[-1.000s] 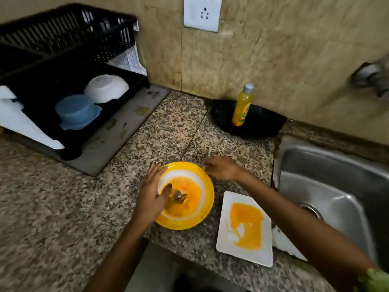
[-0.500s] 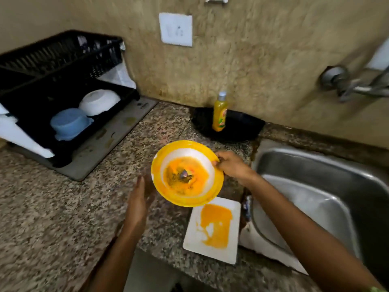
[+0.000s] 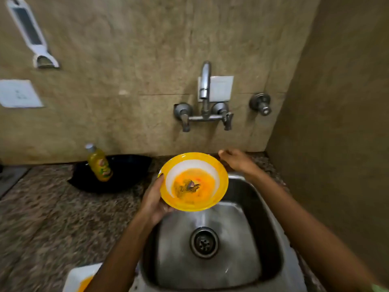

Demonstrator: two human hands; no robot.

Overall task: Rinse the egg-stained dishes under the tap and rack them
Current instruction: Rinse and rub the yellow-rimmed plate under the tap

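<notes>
Now you are holding the yellow bowl [image 3: 193,181] over the far edge of the sink [image 3: 271,268], its white inside smeared with orange egg and dark specks, with a small metal piece lying in the middle that is too blurred to name. Your left hand [image 3: 153,202] is gripping it at the near left rim, thumb hooked over the edge and the other fingers curled underneath, out of sight. Your right hand [image 3: 236,160] is hovering just beyond the bowl's far right rim, apart from it, fingers loosely bent and holding nothing. Above those fingers the tap [image 3: 205,95] is jutting from the wall, and no water is showing at its spout. Below the bowl the drain [image 3: 204,242] is sitting in the basin. Left of your left thumb, a yellow soap bottle [image 3: 99,163] is standing in front of a black pan [image 3: 117,175] on the granite counter [image 3: 42,218]. Near your left forearm, the egg-stained white plate [image 3: 81,278] is lying at the counter's near edge, partly hidden.
</notes>
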